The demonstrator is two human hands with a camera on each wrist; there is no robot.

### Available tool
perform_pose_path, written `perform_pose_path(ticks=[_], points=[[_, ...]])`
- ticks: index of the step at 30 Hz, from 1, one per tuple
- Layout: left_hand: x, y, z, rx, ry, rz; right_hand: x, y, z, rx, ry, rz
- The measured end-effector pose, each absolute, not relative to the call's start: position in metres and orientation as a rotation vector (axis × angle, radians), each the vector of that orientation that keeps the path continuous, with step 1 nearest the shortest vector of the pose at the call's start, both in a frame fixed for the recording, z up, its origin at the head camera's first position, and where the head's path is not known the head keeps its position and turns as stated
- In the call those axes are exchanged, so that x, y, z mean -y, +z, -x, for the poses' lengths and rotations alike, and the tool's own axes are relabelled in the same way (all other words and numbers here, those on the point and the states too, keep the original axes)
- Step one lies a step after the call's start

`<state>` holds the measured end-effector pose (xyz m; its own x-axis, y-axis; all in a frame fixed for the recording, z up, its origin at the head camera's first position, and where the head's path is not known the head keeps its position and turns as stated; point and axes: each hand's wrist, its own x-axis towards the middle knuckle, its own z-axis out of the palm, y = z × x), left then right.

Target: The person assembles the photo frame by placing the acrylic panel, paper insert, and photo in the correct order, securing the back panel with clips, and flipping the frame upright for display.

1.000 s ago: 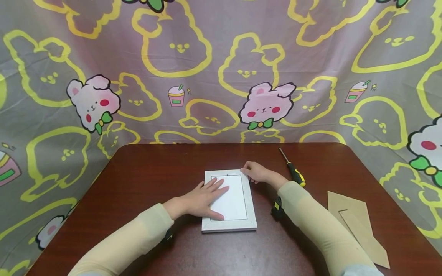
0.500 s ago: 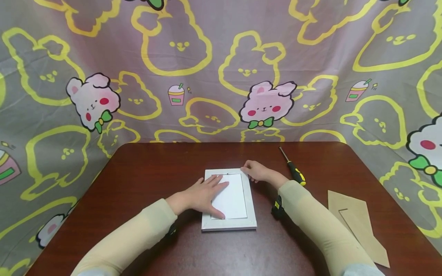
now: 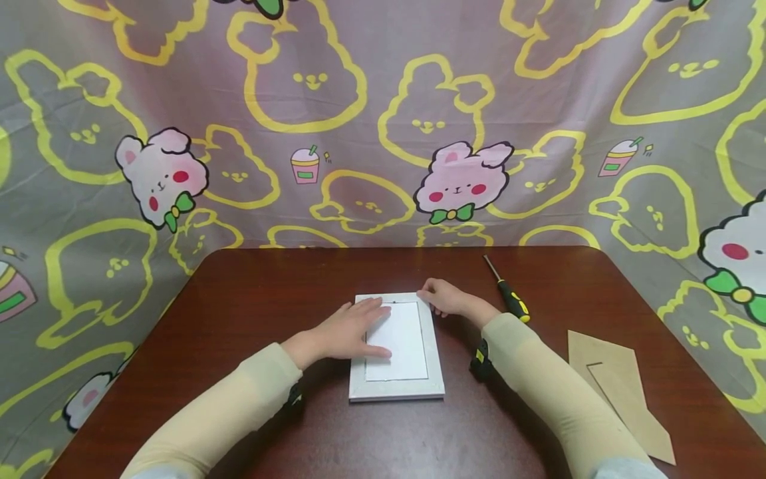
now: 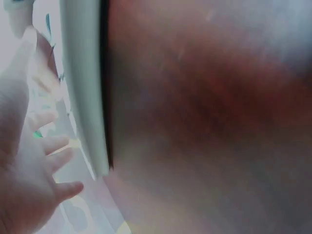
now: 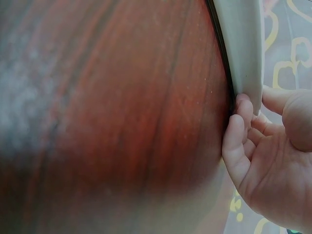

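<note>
Dark red-brown wood made up the table (image 3: 251,306), which filled the lower half of the head view below a grey backdrop cloth (image 3: 383,100) printed with yellow rabbit outlines and pink rabbits. Near the centre of the frame, a white picture frame (image 3: 397,389) lay flat on the table with a white sheet (image 3: 403,349) inside its border. To the lower right lay a brown cardboard backing piece (image 3: 619,392), well apart from the frame. The left hand (image 3: 347,332) rested on the frame's left side with its fingers straight and spread over the sheet, gripping nothing. The right hand (image 3: 445,299) was at the frame's upper right corner; the right wrist view showed its fingers (image 5: 236,126) curled against the frame's edge (image 5: 241,48), holding that corner. A screwdriver (image 3: 507,293) with a black and yellow handle lay just right of the right hand, untouched.
</note>
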<state>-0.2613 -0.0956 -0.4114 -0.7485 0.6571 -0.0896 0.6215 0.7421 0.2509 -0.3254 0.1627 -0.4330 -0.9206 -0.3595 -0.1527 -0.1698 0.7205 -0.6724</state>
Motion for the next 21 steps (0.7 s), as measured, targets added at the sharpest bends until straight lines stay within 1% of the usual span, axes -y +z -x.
perform_pose_path(ticks=[3,6,9,11,15,21], points=[[0.102,-0.408,0.274,-2.899,0.411,-0.942,-0.162,-0.434,0.326,-2.650,-1.004,0.420],[0.109,-0.405,0.288,-2.951,0.539,-0.738,-0.163,-0.434,0.327,-2.649,-1.004,0.422],[0.115,-0.406,0.303,-2.824,0.724,-0.531,-0.163,-0.434,0.326,-2.652,-0.999,0.418],[0.117,-0.409,0.310,-2.684,0.826,-0.442,-0.163,-0.434,0.325,-2.651,-1.001,0.414],[0.118,-0.417,0.319,-2.512,0.915,-0.402,-0.162,-0.433,0.324,-2.643,-1.011,0.416],[0.114,-0.422,0.321,-2.491,0.917,-0.417,-0.163,-0.432,0.324,-2.646,-1.013,0.427]])
